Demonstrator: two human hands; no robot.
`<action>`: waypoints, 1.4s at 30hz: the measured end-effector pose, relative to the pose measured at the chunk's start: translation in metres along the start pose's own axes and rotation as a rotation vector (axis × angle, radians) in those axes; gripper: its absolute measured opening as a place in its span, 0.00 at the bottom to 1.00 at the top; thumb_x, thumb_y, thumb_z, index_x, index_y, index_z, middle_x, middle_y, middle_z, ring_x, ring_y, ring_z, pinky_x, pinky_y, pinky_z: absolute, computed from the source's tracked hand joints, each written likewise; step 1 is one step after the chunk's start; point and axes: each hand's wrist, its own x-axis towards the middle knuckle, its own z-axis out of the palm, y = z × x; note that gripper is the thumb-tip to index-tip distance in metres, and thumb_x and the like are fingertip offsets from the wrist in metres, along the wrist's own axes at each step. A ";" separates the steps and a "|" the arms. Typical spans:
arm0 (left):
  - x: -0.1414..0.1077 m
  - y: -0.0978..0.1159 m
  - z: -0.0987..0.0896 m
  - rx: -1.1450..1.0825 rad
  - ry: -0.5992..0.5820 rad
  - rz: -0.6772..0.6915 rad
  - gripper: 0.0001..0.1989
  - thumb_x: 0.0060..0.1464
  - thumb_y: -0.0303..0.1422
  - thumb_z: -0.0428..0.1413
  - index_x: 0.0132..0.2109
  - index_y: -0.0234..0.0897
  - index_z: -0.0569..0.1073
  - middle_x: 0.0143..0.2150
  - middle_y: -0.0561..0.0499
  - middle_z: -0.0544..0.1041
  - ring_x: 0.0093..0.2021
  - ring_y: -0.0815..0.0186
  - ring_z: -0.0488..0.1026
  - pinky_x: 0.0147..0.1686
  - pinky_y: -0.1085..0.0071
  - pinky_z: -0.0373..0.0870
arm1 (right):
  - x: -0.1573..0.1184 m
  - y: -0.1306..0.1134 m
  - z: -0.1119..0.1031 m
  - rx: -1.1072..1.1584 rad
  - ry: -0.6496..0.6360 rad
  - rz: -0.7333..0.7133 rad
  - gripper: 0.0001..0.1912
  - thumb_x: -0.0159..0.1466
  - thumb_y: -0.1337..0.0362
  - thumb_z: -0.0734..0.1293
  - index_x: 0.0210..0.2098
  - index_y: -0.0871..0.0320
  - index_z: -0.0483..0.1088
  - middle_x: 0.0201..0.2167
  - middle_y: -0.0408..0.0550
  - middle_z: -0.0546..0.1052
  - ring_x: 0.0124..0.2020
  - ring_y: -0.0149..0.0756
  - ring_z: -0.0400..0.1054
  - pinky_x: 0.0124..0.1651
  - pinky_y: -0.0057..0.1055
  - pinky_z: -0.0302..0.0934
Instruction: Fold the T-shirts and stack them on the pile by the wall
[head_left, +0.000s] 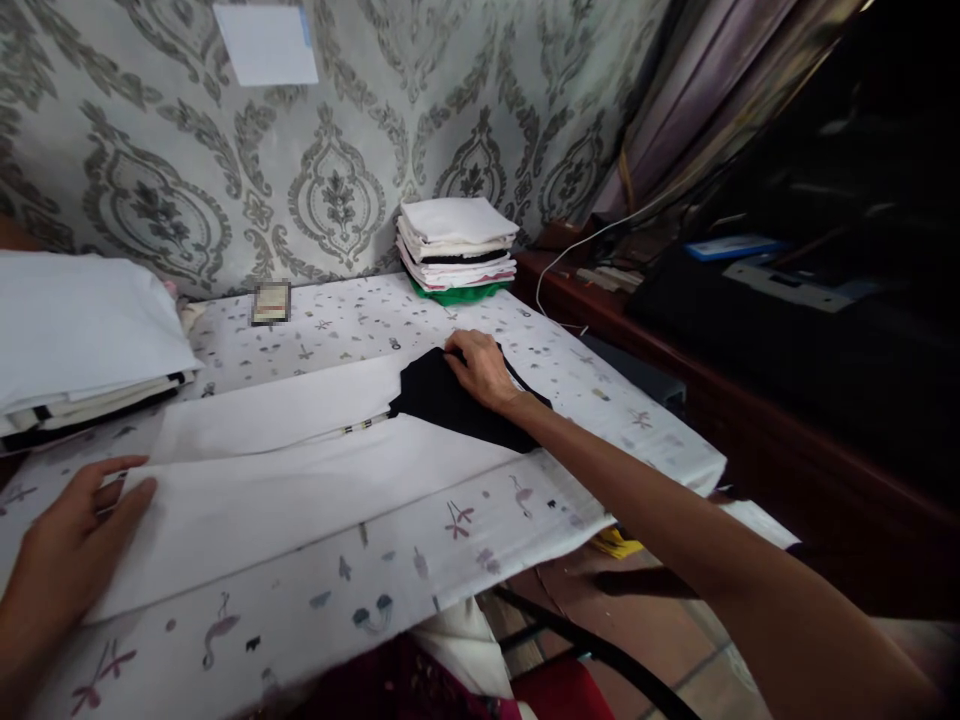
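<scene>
A white garment with a black section (424,388) lies flat on the table, its two long white panels side by side like trouser legs. At its left end my left hand (82,520) has thumb and forefinger closed about the edge of the white cloth. My right hand (480,368) is on the black section near its far edge, fingers bent down and closed on the fabric. The fingertips of the right hand are partly hidden.
A folded stack of cloth (457,245) stands at the back by the patterned wall. Another cloth pile (82,330) is at the left. A small blurred box (271,303) sits near the wall. A white cable (559,262) hangs over the dark wooden furniture at right. The printed cover (420,575) drapes the table edge.
</scene>
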 end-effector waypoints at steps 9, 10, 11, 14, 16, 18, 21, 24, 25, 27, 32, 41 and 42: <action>0.003 0.020 -0.006 -0.161 -0.124 -0.132 0.23 0.51 0.54 0.54 0.51 0.53 0.72 0.41 0.50 0.80 0.58 0.49 0.75 0.55 0.55 0.71 | -0.003 0.006 0.004 -0.115 -0.161 0.034 0.14 0.68 0.67 0.61 0.51 0.60 0.71 0.52 0.59 0.75 0.54 0.50 0.66 0.57 0.45 0.60; 0.002 0.025 -0.008 -0.178 -0.129 -0.138 0.23 0.50 0.54 0.54 0.51 0.51 0.72 0.42 0.49 0.80 0.57 0.48 0.75 0.54 0.55 0.71 | -0.004 0.007 0.003 -0.106 -0.164 0.032 0.16 0.68 0.67 0.61 0.53 0.61 0.70 0.53 0.60 0.75 0.54 0.51 0.66 0.58 0.45 0.60; -0.001 0.031 -0.012 -0.197 -0.129 -0.137 0.24 0.50 0.53 0.54 0.50 0.50 0.73 0.43 0.48 0.79 0.57 0.48 0.75 0.53 0.56 0.72 | -0.005 0.009 0.004 -0.093 -0.164 0.028 0.17 0.68 0.66 0.61 0.55 0.62 0.69 0.54 0.60 0.74 0.55 0.51 0.66 0.59 0.46 0.60; -0.008 0.049 -0.023 -0.258 -0.054 -0.079 0.23 0.51 0.48 0.53 0.51 0.44 0.73 0.42 0.47 0.79 0.52 0.50 0.76 0.46 0.62 0.73 | -0.008 0.016 0.008 -0.062 -0.137 0.024 0.18 0.68 0.66 0.61 0.55 0.62 0.70 0.54 0.61 0.75 0.55 0.53 0.67 0.60 0.49 0.60; -0.011 0.055 -0.028 -0.249 0.033 -0.022 0.23 0.53 0.47 0.52 0.53 0.42 0.72 0.38 0.50 0.78 0.45 0.55 0.77 0.40 0.66 0.72 | -0.008 0.021 0.012 -0.060 -0.115 0.022 0.18 0.68 0.64 0.61 0.54 0.61 0.71 0.53 0.62 0.75 0.54 0.54 0.68 0.60 0.50 0.61; -0.011 0.056 -0.030 -0.173 0.028 0.028 0.23 0.54 0.47 0.51 0.53 0.42 0.71 0.34 0.52 0.77 0.36 0.59 0.75 0.36 0.68 0.69 | -0.007 0.026 0.017 -0.075 -0.106 0.013 0.19 0.67 0.63 0.60 0.54 0.61 0.71 0.53 0.62 0.76 0.54 0.55 0.69 0.59 0.51 0.62; -0.010 0.049 -0.026 -0.020 -0.067 0.058 0.19 0.54 0.45 0.50 0.48 0.42 0.72 0.32 0.54 0.75 0.32 0.61 0.72 0.34 0.68 0.65 | -0.007 0.029 0.021 -0.106 -0.108 0.000 0.20 0.67 0.61 0.60 0.54 0.61 0.72 0.53 0.62 0.76 0.54 0.54 0.70 0.58 0.51 0.63; -0.010 0.040 -0.022 0.014 -0.082 0.050 0.19 0.55 0.44 0.49 0.50 0.42 0.71 0.33 0.54 0.76 0.32 0.62 0.71 0.32 0.68 0.62 | -0.006 0.031 0.022 -0.117 -0.109 0.001 0.20 0.67 0.61 0.59 0.54 0.60 0.71 0.54 0.61 0.76 0.55 0.54 0.70 0.59 0.50 0.63; -0.011 0.038 -0.021 -0.001 -0.082 0.051 0.19 0.55 0.43 0.49 0.51 0.43 0.71 0.33 0.54 0.76 0.32 0.62 0.71 0.32 0.68 0.62 | -0.006 0.031 0.022 -0.114 -0.108 0.005 0.20 0.67 0.60 0.59 0.54 0.60 0.71 0.54 0.62 0.76 0.55 0.54 0.70 0.60 0.50 0.63; -0.012 0.034 -0.021 -0.038 -0.085 0.047 0.20 0.54 0.42 0.49 0.52 0.42 0.69 0.34 0.54 0.76 0.32 0.62 0.71 0.32 0.68 0.62 | -0.006 0.030 0.021 -0.100 -0.107 0.021 0.20 0.66 0.60 0.59 0.54 0.60 0.71 0.55 0.63 0.75 0.57 0.54 0.69 0.62 0.49 0.62; -0.013 0.025 -0.021 -0.179 -0.084 0.022 0.19 0.52 0.38 0.50 0.51 0.40 0.66 0.31 0.56 0.73 0.31 0.63 0.70 0.33 0.68 0.63 | -0.003 0.033 0.018 -0.048 -0.116 0.075 0.21 0.65 0.59 0.59 0.54 0.59 0.70 0.56 0.64 0.75 0.59 0.54 0.68 0.62 0.49 0.62; -0.011 0.019 -0.021 -0.217 -0.091 0.013 0.18 0.51 0.37 0.51 0.50 0.39 0.67 0.30 0.56 0.72 0.30 0.64 0.69 0.33 0.68 0.63 | -0.009 0.040 0.007 -0.038 -0.141 0.091 0.23 0.61 0.55 0.61 0.54 0.53 0.68 0.54 0.61 0.76 0.59 0.56 0.68 0.60 0.53 0.64; -0.012 0.020 -0.022 -0.193 -0.097 0.025 0.17 0.53 0.37 0.51 0.50 0.39 0.67 0.30 0.56 0.72 0.30 0.63 0.69 0.34 0.68 0.63 | -0.012 0.039 0.005 -0.043 -0.146 0.093 0.24 0.61 0.54 0.61 0.55 0.53 0.67 0.55 0.62 0.75 0.60 0.56 0.68 0.60 0.53 0.65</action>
